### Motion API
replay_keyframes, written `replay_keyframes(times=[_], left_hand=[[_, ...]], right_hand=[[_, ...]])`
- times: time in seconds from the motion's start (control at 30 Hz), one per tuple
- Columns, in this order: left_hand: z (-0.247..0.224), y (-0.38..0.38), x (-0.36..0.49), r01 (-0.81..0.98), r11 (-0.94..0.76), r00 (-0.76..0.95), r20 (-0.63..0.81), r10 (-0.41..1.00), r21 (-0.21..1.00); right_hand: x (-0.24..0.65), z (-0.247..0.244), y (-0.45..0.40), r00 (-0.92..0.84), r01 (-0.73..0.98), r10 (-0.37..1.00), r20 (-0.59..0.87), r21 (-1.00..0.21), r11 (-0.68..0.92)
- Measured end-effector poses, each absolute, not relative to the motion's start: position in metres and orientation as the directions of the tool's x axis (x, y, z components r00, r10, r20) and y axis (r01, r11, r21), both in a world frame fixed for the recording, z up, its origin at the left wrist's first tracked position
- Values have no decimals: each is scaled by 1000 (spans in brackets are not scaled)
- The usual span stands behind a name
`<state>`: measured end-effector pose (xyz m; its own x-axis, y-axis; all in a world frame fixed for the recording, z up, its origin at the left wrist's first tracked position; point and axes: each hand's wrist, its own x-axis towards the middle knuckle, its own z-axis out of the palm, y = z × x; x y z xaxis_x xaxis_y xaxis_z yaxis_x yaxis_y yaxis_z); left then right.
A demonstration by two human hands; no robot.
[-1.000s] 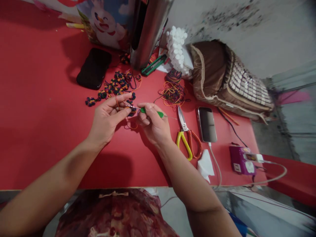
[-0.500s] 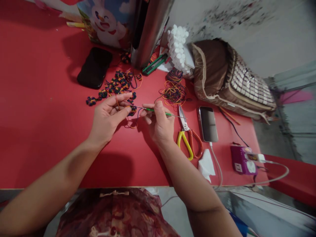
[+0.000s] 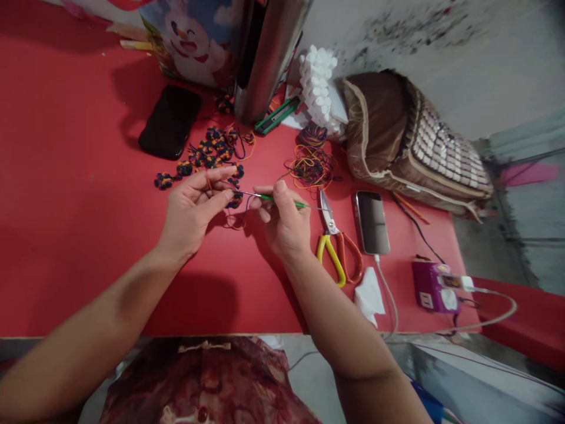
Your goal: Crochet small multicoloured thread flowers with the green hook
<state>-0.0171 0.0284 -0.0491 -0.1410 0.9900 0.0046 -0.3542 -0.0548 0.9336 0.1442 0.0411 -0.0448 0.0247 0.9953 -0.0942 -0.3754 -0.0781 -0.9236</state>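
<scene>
My left hand (image 3: 192, 206) pinches a small dark and orange knotted yarn piece (image 3: 235, 201), with an orange strand looped round its fingers. Between thumb and fingers, my right hand (image 3: 285, 218) grips a thin hook with a green handle (image 3: 268, 198). The hook's metal tip reaches the yarn at my left fingertips. Behind my left hand lies a chain of knotted yarn flowers (image 3: 212, 147). A loose tangle of multicoloured yarn (image 3: 310, 165) rests beyond my right hand.
Scissors (image 3: 332, 232), a charging phone (image 3: 371, 222) and white tissue (image 3: 369, 296) lie to the right. Behind are a black phone (image 3: 170, 122), a green cutter (image 3: 277, 116), a metal post (image 3: 269, 59) and a brown bag (image 3: 379, 118). A purple power box (image 3: 430, 287) sits near the right edge.
My right hand and the hook have shifted very slightly left. My left hand keeps its pinch on the yarn piece, almost unmoved.
</scene>
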Motion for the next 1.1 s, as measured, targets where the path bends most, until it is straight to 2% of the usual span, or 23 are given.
replay_keyframes(times=[0.23, 0.37, 0.6, 0.87, 1.1], left_hand=[[-50, 28, -18, -404, 9, -65, -39, 997, 915], [-50, 28, -18, -408, 27, -64, -58, 996, 913], [-49, 27, -17, -421, 22, -72, -57, 996, 907], [-48, 28, -15, -451, 50, -66, -89, 994, 891], [-49, 29, -17, -467, 68, -61, -108, 992, 882]], right_hand=[[145, -43, 38, -106, -443, 991, -83, -888, -122], [144, -44, 37, -121, -501, 990, -67, -857, -119], [144, -45, 39, -153, -543, 979, -134, -816, -197], [145, -46, 40, -168, -508, 971, -172, -829, -234], [144, -51, 39, -180, -503, 973, -145, -836, -218]])
